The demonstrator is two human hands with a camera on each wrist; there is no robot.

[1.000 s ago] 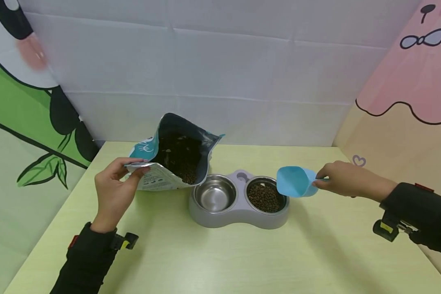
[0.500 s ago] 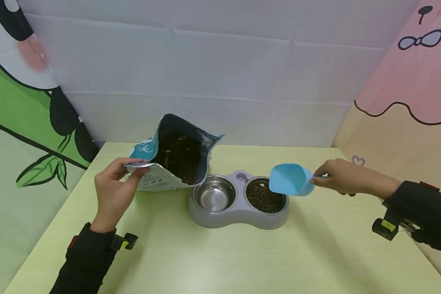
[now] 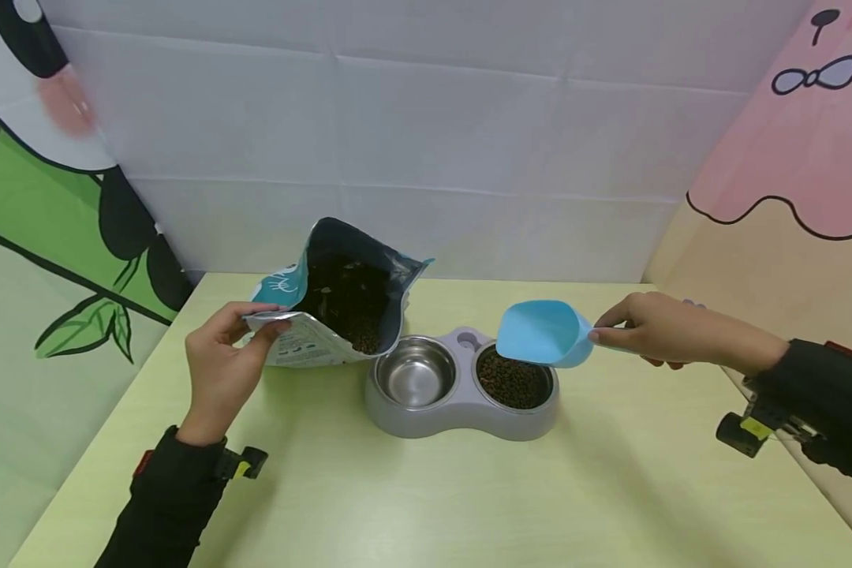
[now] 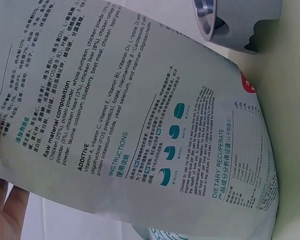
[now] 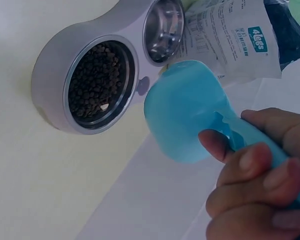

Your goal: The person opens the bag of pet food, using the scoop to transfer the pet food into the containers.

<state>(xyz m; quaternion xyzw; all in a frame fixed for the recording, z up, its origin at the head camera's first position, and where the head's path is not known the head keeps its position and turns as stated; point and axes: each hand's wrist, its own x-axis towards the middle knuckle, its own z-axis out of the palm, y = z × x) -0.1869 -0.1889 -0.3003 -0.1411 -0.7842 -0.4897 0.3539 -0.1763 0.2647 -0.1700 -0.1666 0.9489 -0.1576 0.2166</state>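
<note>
My left hand (image 3: 223, 367) pinches the rim of an open pet food bag (image 3: 308, 343), thumb outside. The bag leans with its mouth toward me, dark kibble inside; its printed back fills the left wrist view. My right hand (image 3: 656, 327) grips the handle of a light blue scoop (image 3: 543, 330), whose bowl looks bare inside. The scoop hangs over the back edge of the right bowl of a grey double feeder (image 3: 461, 414). That right bowl holds brown kibble (image 5: 96, 82) with one pale piece in it. The left steel bowl (image 3: 417, 375) is bare, close beside the bag.
A pale yellow-green table (image 3: 397, 505) carries everything. Behind it hangs a white cloth backdrop (image 3: 426, 142). Cartoon-printed panels stand at the left (image 3: 78, 260) and right (image 3: 781, 158) sides.
My right hand has carried the scoop leftward and slightly up, from the right bowl's right edge to over its back edge. The left hand and the bag have stayed in place.
</note>
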